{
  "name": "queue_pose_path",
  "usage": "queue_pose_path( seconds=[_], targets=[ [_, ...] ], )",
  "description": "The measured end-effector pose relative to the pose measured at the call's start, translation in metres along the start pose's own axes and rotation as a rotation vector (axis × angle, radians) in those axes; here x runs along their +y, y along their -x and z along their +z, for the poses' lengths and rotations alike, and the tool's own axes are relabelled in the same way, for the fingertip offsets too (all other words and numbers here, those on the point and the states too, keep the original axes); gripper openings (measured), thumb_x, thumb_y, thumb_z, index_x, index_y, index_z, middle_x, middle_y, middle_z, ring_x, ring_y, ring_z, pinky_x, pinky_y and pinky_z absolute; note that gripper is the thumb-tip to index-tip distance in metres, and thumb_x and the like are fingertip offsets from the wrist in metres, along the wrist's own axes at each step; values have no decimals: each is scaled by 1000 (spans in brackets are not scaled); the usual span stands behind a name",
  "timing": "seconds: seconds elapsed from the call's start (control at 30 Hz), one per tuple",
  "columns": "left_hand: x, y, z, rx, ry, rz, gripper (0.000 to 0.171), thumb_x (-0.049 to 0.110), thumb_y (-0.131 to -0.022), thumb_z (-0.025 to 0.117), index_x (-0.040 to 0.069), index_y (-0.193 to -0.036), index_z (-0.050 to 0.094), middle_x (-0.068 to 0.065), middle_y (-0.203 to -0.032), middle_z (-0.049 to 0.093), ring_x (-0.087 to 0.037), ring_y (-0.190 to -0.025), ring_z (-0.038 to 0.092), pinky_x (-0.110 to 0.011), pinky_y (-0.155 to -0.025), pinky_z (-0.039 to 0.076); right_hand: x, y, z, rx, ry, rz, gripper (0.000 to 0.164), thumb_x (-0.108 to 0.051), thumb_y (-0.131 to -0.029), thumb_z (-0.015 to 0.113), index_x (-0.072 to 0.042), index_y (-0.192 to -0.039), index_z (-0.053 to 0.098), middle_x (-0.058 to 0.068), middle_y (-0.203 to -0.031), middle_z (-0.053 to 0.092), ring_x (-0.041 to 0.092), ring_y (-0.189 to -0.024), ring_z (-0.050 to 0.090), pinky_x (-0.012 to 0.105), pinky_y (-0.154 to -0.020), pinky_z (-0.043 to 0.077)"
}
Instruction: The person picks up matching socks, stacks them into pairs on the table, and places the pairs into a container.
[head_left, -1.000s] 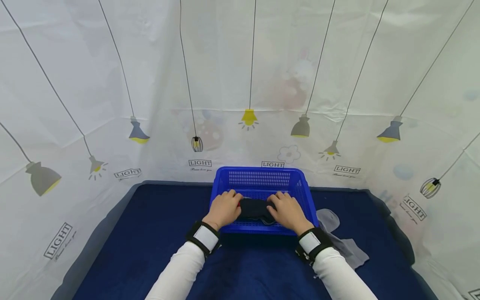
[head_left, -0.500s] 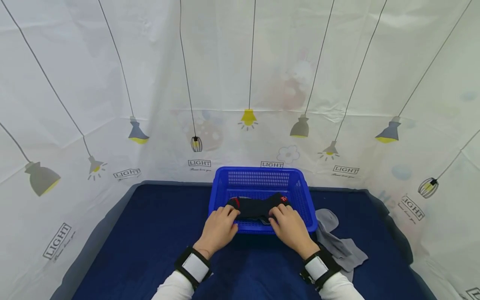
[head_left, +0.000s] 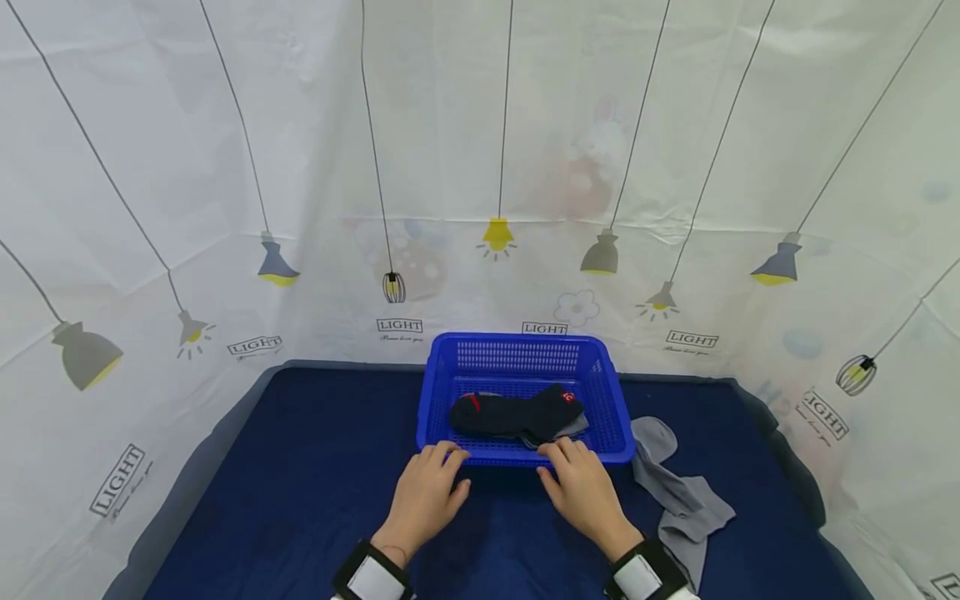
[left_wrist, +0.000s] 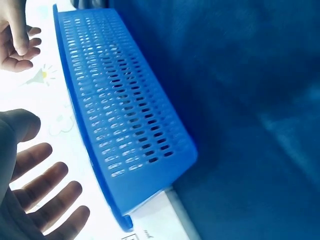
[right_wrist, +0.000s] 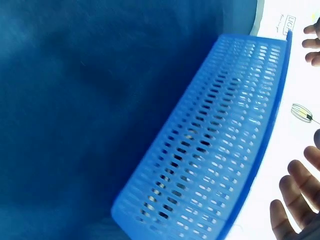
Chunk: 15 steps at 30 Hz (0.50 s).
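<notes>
Inside the blue plastic basket (head_left: 431, 408) lies a pair of dark socks (head_left: 510, 417) with red marks, and a grey sock (head_left: 573, 427) shows from beneath on the right. My left hand (head_left: 423, 492) hovers at the basket's near rim on the left, fingers spread and holding nothing, as the left wrist view confirms. Across from it my right hand (head_left: 588, 496) is over the near rim on the right, also bare, its fingers loosely extended. Both wrist views show the basket's perforated near wall (left_wrist: 120, 100) with the hands above the rim.
Grey socks (head_left: 682, 500) lie loosely on the dark blue cloth (head_left: 322, 467) right of the basket, near my right wrist. A white curtain (head_left: 450, 167) printed with hanging lamps stands behind and at both sides.
Both hands have let go of the dark socks and drawn back toward me, from inside the basket to its near rim. The socks now lie uncovered in the basket.
</notes>
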<state>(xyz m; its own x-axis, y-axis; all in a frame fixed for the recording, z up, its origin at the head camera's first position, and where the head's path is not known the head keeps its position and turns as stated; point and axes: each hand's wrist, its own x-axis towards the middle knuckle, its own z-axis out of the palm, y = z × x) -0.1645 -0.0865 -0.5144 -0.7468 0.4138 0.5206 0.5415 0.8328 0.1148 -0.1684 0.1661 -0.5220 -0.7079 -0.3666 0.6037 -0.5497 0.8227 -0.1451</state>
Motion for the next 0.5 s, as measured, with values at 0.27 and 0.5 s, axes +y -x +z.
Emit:
queue_pose_path(
  seconds=[0.27, 0.5],
  targets=[
    [10, 27, 2, -79, 10, -55, 36, 32, -75, 70, 17, -107, 64, -2, -111, 57, -19, -98, 55, -37, -77, 46, -10, 26, 6, -94, 2, 67, 30, -26, -76, 71, -17, -103, 63, -4, -92, 55, 15, -80, 52, 32, -66, 43],
    [13, 43, 7, -162, 32, -95, 44, 37, -76, 69, 15, -114, 61, -7, -125, 53, -25, -113, 51, -44, -88, 44, -13, 44, 9, -227, -16, 160, 48, -34, -79, 68, -22, -124, 56, 1, -118, 56, 21, -106, 54, 44, -82, 45]
  ],
)
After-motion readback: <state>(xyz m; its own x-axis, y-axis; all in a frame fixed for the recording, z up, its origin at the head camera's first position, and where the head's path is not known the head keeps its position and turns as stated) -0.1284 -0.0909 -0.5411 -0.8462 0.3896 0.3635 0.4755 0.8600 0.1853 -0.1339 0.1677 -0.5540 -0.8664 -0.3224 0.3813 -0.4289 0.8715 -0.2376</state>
